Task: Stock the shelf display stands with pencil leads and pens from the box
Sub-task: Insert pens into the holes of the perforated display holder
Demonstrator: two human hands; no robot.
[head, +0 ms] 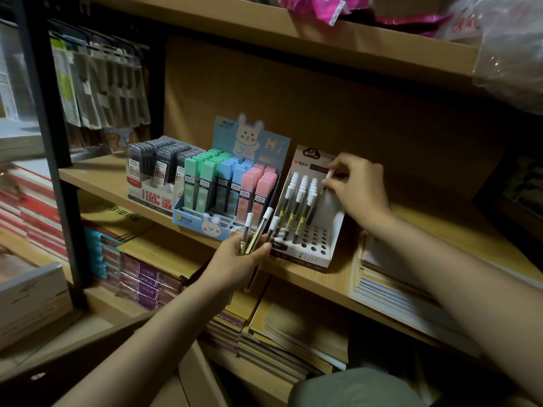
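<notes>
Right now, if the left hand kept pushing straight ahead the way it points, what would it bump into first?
Probably the front of the white pen stand: the left hand and its white-capped pens point up toward it, though depth is unclear.

White-capped pens (pixel 296 207) stand upright in rows in the white holed display stand (pixel 329 230) on the shelf.
</notes>
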